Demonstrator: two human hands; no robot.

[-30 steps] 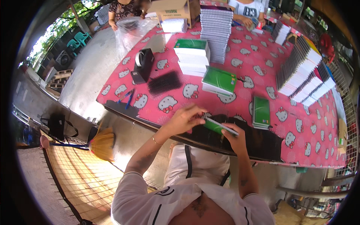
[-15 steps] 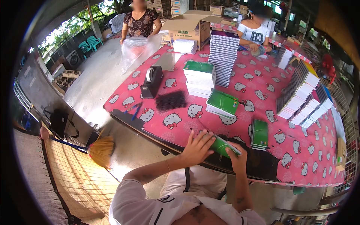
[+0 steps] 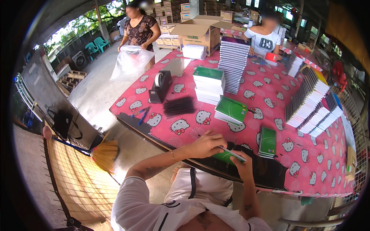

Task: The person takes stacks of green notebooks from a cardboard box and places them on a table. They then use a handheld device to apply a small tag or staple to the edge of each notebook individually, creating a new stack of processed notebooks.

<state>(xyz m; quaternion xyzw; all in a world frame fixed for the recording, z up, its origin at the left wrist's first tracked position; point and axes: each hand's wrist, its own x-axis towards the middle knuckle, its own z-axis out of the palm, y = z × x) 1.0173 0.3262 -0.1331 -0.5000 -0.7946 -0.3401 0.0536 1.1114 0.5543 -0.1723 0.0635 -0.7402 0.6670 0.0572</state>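
A green-covered notebook point(image 3: 224, 156) is held tilted at the table's near edge. My right hand point(image 3: 243, 166) grips its right end, thumb along the page edge. My left hand point(image 3: 210, 145) is closed, its fingers curled at the notebook's upper left edge; any fine wire between them is too small to make out. Just right of my hands lies a small stack of green spiral notebooks point(image 3: 267, 141). Beyond them sits a thicker stack of green-covered notebooks point(image 3: 230, 111). A pile of black binding coils point(image 3: 179, 106) lies to the left, with blue-handled pliers point(image 3: 143, 116) nearby.
A black tape dispenser point(image 3: 160, 87), a tall spiral-notebook stack point(image 3: 233, 65) and an open carton point(image 3: 196, 32) stand farther back. More notebook stacks point(image 3: 308, 100) rise at right. One person point(image 3: 140, 32) handles a clear plastic bag; another point(image 3: 264, 40) sits across the pink-covered table point(image 3: 216, 133).
My left hand's fingers have gone from spread over the notebook to curled at its edge. The standing person has turned and shifted the plastic bag left. My view has tilted slightly.
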